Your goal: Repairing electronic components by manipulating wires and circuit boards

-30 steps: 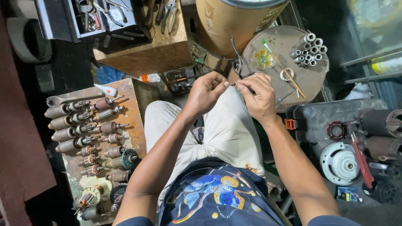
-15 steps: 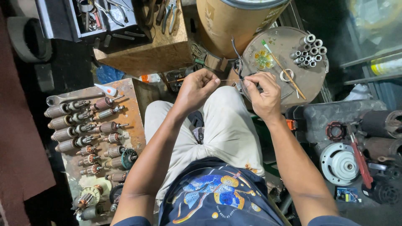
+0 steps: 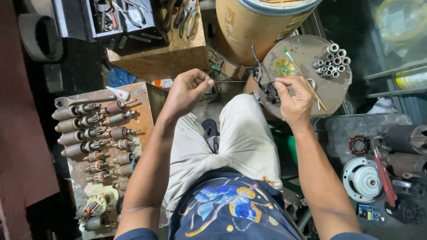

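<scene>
Thin copper wire (image 3: 229,81) stretches taut between the left hand (image 3: 187,91), pinched shut on its end, and the right hand (image 3: 291,98), pinching it above the round grey metal tray (image 3: 307,53). Keeping even tension should prevent kinks.

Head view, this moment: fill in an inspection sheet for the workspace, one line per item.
Surface: round metal tray ahead of the knees; rusty board to the left.
Job's things: thin wire stretched between the hands; small black part at the right hand.
Clutter: rows of motor armatures on the board; grey tubes and a stick on the tray; cardboard drum; toolbox.
Grippers: left hand pinches the wire; right hand holds its other end over the part.
Cables: dark lead rising by the tray.
Surroundings: motor housings, fan cover, red-handled tool on the right.
</scene>
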